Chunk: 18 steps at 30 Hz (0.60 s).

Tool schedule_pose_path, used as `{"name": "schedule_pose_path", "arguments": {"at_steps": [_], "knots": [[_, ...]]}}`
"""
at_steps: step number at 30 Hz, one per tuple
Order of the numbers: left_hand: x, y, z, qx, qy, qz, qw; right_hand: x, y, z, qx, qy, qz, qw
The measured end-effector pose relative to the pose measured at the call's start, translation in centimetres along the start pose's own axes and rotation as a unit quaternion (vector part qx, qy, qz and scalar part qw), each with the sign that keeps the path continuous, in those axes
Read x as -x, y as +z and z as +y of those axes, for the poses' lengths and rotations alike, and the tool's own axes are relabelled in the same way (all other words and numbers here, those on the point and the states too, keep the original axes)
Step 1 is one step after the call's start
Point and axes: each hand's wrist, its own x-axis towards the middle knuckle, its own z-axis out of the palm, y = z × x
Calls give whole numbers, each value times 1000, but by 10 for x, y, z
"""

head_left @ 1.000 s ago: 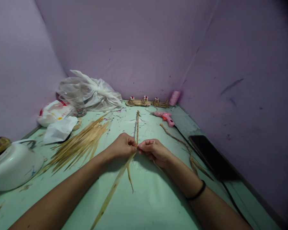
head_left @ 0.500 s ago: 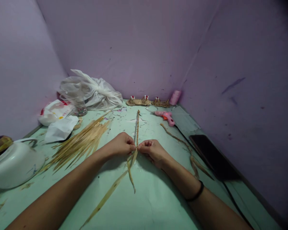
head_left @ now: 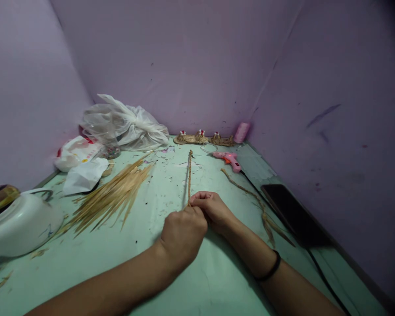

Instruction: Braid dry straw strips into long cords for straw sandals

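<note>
On the table point(head_left: 230, 289), left of the cord point(head_left: 189, 175), are set a bag point(head_left: 140, 127), pot point(head_left: 23, 224) and straw point(head_left: 110, 195); right of it, a black slab point(head_left: 294, 215). The cord's near end is screened by the left hand point(head_left: 183, 232), closed, contents hidden, and pinched by the right hand point(head_left: 214, 211). A glue gun point(head_left: 230, 160) is laid right of the cord.

my counter point(head_left: 230, 281) was pale green, its surface chipped and flecked toward the far end. on the left i had a white pot point(head_left: 26, 224) and a fanned bundle of dry strips point(head_left: 113, 193); behind those sat a gathered translucent bag point(head_left: 140, 128). along the back were beaded woven pieces point(head_left: 191, 139) and a pink spool point(head_left: 242, 132). to my right lay a pink glue gun point(head_left: 229, 160), a twisted dry strand point(head_left: 244, 189) and a dark flat device point(head_left: 294, 215).
</note>
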Motion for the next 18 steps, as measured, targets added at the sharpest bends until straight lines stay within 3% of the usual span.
{"name": "schedule_pose_path", "arguments": {"at_steps": [3,7,11,13,14,15,18], "knots": [[4,7,5,-72,20,24,997,1,1,0,-23,1,-4,1000],[6,8,7,-68,33,22,997,3,3,0,-25,8,-7,1000],[-3,-8,-7,41,2,3,999,4,1,-3,-26,24,-22,999],[-16,-18,-20,144,-78,16,986,4,-2,-5,-16,36,-38,998],[-23,-20,-28,216,-126,21,968,3,-3,-5,-9,38,-45,998],[-30,-21,-35,303,-176,-17,936,3,-4,-5,-4,37,-52,998],[-44,-13,-50,562,-234,-225,761,1,-6,-5,2,24,-72,997]]}}
